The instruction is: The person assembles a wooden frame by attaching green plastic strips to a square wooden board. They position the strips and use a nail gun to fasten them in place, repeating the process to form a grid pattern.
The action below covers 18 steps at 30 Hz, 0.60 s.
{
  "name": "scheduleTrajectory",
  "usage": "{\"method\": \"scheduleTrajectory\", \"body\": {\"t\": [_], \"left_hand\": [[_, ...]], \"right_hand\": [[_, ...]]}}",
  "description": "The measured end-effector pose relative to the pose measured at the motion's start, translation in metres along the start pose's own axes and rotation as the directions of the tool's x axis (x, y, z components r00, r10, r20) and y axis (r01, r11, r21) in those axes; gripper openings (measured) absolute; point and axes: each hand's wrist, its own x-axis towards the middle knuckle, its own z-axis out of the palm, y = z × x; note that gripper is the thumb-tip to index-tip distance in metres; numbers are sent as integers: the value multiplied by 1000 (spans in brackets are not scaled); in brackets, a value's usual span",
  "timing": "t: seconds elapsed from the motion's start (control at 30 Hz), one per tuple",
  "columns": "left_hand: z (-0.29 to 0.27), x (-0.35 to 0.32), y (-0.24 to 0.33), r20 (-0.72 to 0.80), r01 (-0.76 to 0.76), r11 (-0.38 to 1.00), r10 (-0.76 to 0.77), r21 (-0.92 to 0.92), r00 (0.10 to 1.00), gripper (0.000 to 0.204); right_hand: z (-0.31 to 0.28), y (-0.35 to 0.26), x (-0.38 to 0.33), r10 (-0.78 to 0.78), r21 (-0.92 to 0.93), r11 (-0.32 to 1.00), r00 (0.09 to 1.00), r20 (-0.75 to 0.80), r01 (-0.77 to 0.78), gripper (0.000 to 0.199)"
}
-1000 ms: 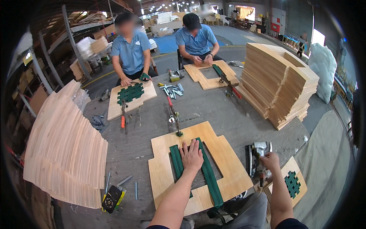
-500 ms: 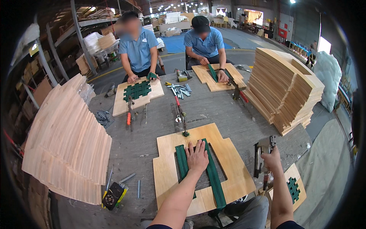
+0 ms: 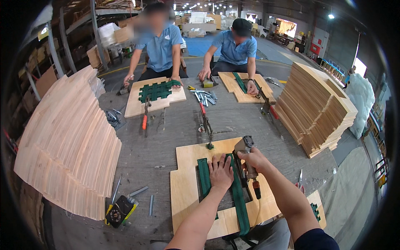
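Observation:
A wooden panel (image 3: 183, 187) with a rectangular opening lies before me. Two green webbing straps run lengthwise across that opening: a left strap (image 3: 203, 175) and a longer right strap (image 3: 239, 204) that hangs past the near edge. My left hand (image 3: 221, 174) rests flat with spread fingers between the two, its fingertips near the far ends. Wrapped round a pneumatic staple gun (image 3: 244, 144), my right hand (image 3: 254, 160) is over the panel beside the right strap's far end; the gun's nose is partly hidden. A red-handled toggle clamp (image 3: 203, 112) reaches the panel's far edge.
Stacks of wooden panels stand left (image 3: 71, 150) and right (image 3: 312, 110). Metal strips (image 3: 205, 98) lie mid-table; a tape measure (image 3: 118, 211) and screwdriver (image 3: 116, 189) lie near left. Two co-workers handle similar panels (image 3: 135, 106) opposite. Scissors (image 3: 299, 180) are at the right edge.
My right hand has brought the staple gun from the table's right side leftward onto the panel, beside my left hand. My left hand stays on the straps. One co-worker now reaches for a tool.

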Motion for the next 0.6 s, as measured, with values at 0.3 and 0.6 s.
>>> {"method": "scheduleTrajectory", "body": {"t": [0.3, 0.6], "left_hand": [[-2, -1, -4, -5, 11, 998, -11, -69, 1000, 55], [-6, -2, -9, -65, 7, 988, -18, -153, 998, 51]], "right_hand": [[22, 6, 23, -47, -130, 990, 999, 7, 48, 42], [27, 10, 29, -115, -191, 974, 992, 46, 121, 23]]}}
